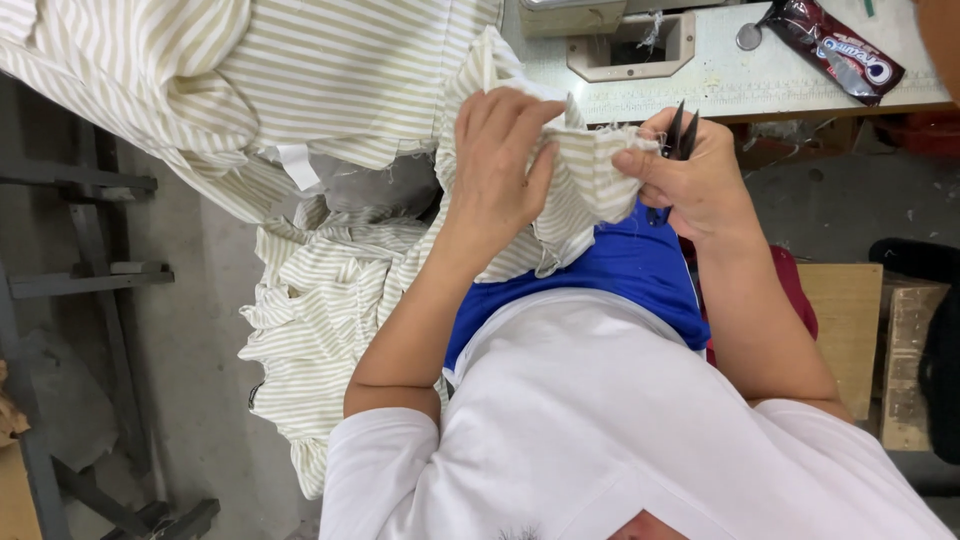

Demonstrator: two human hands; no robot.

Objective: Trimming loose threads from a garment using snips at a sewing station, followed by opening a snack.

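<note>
My left hand (500,165) pinches the soft, limp striped cloth (590,180) just before the desk (760,85), my right hand (690,175) grips its frayed edge plus black snips (680,135).

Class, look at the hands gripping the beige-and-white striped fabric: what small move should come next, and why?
Probably snip the loose threads. The left hand bunches the beige-and-white striped fabric, whose frayed edge shows stray threads, while the right hand pinches that edge and holds small black thread snips, blades pointing away from the cloth. Turning them toward the fray seems likeliest.
</note>
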